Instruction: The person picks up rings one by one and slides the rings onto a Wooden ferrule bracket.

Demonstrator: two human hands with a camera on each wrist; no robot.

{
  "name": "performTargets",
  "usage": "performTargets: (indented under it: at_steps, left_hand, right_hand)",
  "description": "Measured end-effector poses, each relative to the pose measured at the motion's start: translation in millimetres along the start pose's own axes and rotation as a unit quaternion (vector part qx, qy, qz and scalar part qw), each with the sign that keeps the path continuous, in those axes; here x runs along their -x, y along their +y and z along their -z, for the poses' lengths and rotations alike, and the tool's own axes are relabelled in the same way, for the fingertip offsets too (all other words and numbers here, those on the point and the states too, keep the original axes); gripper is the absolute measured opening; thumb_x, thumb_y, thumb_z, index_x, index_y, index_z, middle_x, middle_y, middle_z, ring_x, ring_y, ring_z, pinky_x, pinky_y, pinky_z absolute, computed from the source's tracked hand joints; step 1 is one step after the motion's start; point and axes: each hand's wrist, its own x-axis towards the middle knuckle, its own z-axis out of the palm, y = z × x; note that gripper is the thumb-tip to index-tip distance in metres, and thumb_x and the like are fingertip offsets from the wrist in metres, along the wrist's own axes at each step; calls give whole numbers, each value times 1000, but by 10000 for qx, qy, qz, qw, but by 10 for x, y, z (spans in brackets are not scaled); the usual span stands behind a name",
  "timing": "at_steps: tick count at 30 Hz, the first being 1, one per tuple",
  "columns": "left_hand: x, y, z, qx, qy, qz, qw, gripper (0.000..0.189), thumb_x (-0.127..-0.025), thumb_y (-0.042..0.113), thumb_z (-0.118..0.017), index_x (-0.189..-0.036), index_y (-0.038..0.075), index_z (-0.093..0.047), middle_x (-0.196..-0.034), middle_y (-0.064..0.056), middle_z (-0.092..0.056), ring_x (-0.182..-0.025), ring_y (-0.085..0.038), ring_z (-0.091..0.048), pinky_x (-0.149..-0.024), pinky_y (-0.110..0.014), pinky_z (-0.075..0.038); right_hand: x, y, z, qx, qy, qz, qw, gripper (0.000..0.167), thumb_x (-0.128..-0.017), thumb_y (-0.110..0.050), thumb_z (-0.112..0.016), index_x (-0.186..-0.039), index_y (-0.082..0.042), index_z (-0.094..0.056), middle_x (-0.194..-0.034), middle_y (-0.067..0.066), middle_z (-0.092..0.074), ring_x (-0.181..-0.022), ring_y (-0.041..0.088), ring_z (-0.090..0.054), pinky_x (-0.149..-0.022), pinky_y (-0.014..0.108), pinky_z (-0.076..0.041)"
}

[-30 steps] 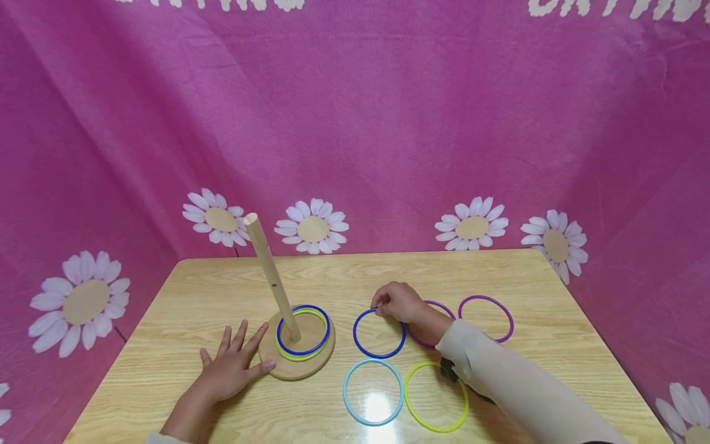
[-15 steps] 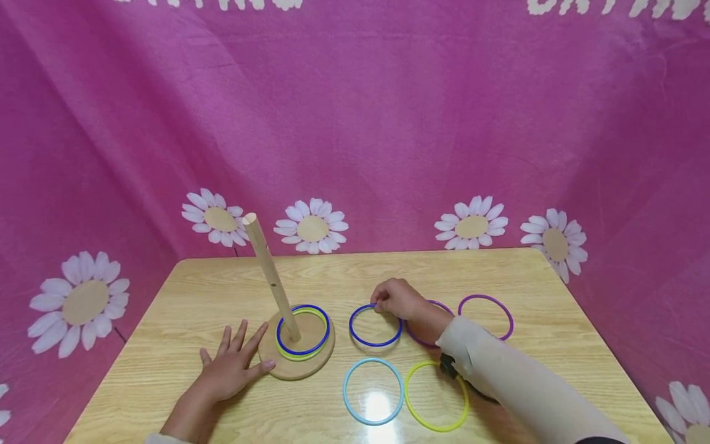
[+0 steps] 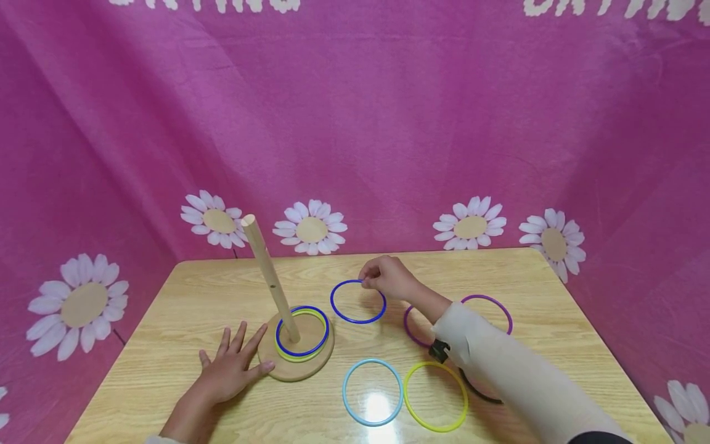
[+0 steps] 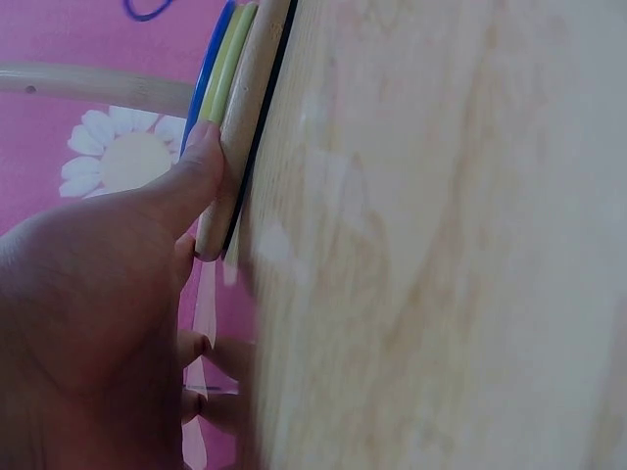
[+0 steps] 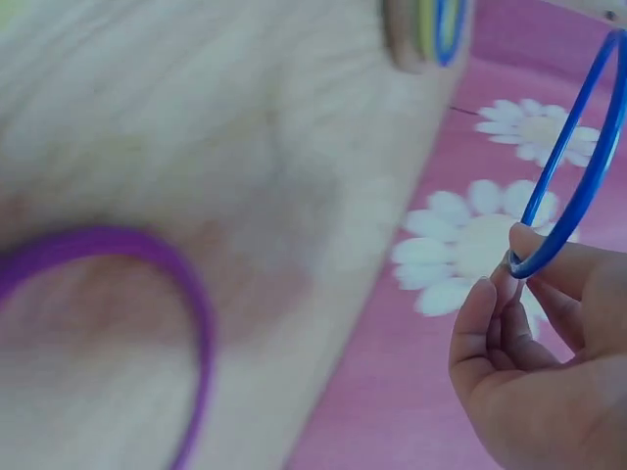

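My right hand pinches the far edge of a dark blue ring between thumb and fingertips. The ring hangs above the table, right of the wooden peg; in the right wrist view, this blue ring rises from the pinch. My left hand lies with fingers spread beside the peg's round base, its thumb touching the base edge. Around the foot of the peg lie a yellow-green ring and, over it, another blue ring.
On the table lie a light blue ring and a yellow ring near the front. Two purple rings are farther right, one purple ring partly under my right forearm. A pink cloth with daisies stands behind.
My right hand has lifted the blue ring off the table and carried it away from me and to the left. The left hand has stayed in place.
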Motion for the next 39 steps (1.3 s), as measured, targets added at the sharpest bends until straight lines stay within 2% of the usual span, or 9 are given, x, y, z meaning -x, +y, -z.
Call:
performTargets:
  at_steps: [6,15,27,39]
  left_hand:
    - [4,0,1,13,28,-21,10000,85,-97,69,-53,-165,26,-26,-170,-27,-8,-152,-60,4,-94,-94,6]
    - [13,16,10,59,35,-24,10000,85,-97,69,-53,-165,25,-27,-170,-27,-8,-152,-59,4,-94,-94,7]
    - [27,42,29,106,5,-29,9999,85,-97,68,-54,-165,25,-27,-170,-28,-8,-152,-59,4,-94,-94,7]
    - [24,47,32,109,-38,-4,9999,85,-97,69,-53,-165,26,-26,-170,-27,-8,-152,-59,6,-94,-93,8]
  right_hand:
    - [-72,-307,155,-263,191,220,9992,4,-90,-1,-74,-94,-3,-76,-79,2,-71,-71,8,-58,-64,24,-48]
    - [-204,-801,419,-745,722,522,9932,9,-90,4,-72,-98,7,-75,-82,11,-73,-69,7,-57,-63,20,-47]
    - [-328,-1378,678,-1106,1370,646,9822,11,-90,-4,-76,-101,-1,-77,-83,9,-73,-74,15,-64,-67,24,-49]
    - [-387,-1890,736,-1181,1400,881,9791,13,-91,-5,-77,-103,-2,-77,-84,7,-73,-72,14,-63,-65,24,-48]
